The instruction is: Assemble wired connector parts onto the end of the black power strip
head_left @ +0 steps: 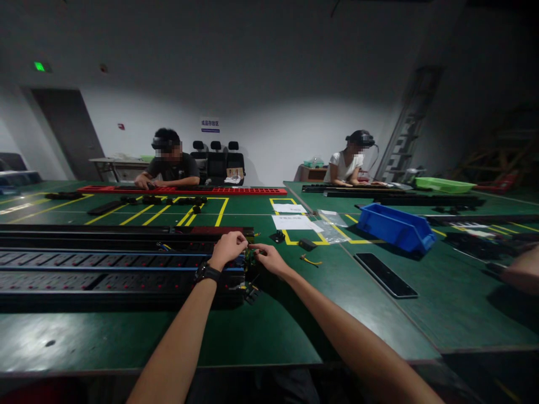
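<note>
Long black strips (138,283) with rows of small red marks lie side by side on the green table, reaching in from the left. At their right end, my left hand (228,248), with a dark watch on the wrist, has its fingers pinched together over the strip ends. My right hand (272,259) comes in from the right, fingers closed at a small green and yellow part (250,259). What exactly each hand holds is too small to make out. Loose wires and a black connector (251,293) stick out just below the hands.
A blue bin (394,229) and a black phone (385,275) lie to the right. Paper sheets (297,223) and a yellow wire (311,261) are beyond my hands. Two people sit across the table, near a red rail (261,191). Another person's arm shows at the right edge.
</note>
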`<action>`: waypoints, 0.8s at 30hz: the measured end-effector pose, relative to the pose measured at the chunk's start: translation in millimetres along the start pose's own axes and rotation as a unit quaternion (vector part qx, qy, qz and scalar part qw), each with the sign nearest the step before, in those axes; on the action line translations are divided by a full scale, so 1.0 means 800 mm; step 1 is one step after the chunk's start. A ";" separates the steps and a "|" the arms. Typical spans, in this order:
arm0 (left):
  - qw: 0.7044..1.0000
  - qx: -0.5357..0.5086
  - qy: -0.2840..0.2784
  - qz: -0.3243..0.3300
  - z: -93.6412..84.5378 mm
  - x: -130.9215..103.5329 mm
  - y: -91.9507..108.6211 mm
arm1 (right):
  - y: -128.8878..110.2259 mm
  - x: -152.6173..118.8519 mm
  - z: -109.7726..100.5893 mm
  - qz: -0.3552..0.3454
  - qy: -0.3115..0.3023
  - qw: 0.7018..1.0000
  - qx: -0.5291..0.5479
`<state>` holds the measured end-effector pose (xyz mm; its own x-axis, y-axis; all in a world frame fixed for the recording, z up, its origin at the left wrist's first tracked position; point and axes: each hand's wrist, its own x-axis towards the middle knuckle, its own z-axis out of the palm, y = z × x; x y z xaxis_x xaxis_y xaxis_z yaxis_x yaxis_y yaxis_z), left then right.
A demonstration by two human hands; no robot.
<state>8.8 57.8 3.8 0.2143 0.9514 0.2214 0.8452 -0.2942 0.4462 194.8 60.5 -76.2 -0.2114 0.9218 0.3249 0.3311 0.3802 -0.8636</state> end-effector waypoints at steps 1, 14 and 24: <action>1.000 -0.015 -0.004 0.006 0.001 0.001 -0.001 | 0.000 0.001 0.000 -0.002 -0.001 1.000 0.009; 0.999 0.044 -0.017 0.025 0.003 -0.002 0.005 | 0.002 0.002 0.005 0.014 -0.004 0.999 0.038; 0.995 0.092 -0.025 0.024 0.000 -0.006 0.013 | 0.025 0.003 0.006 0.083 0.110 0.987 0.080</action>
<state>16.6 49.9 6.9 0.2763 0.9415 0.1931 0.9080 -0.3215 0.2685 196.5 70.1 -94.2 0.0435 0.9714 0.2335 0.1903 0.2214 -0.9564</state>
